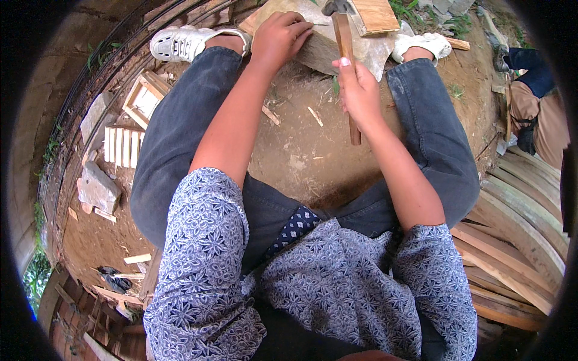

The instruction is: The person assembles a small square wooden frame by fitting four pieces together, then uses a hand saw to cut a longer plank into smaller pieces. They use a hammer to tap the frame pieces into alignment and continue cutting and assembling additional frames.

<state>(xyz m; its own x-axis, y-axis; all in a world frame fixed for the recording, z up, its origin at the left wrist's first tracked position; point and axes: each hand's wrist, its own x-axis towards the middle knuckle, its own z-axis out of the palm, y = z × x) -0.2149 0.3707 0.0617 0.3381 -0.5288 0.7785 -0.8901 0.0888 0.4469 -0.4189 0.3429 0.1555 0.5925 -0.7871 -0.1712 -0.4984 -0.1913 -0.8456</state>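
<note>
My right hand [359, 91] is wrapped round the wooden handle of a hammer [344, 37], thumb laid along it. The dark metal head is at the far end, over a pale flat stone [319, 49] between my feet. My left hand [280, 41] rests at the stone's left part, its fingers drawn together. A thin dark sliver shows by its fingertips, too small to name. Just right of the hammer head, a light wooden piece [378, 16] with a flat top sits on the stone.
Small wooden frames [144, 99], a slatted wooden piece [123, 146] and rough stones [98, 188] lie to my left. Long planks [524, 210] are stacked at the right. Another person's leg [537, 117] shows at the far right. Wood chips dot the dirt [295, 156].
</note>
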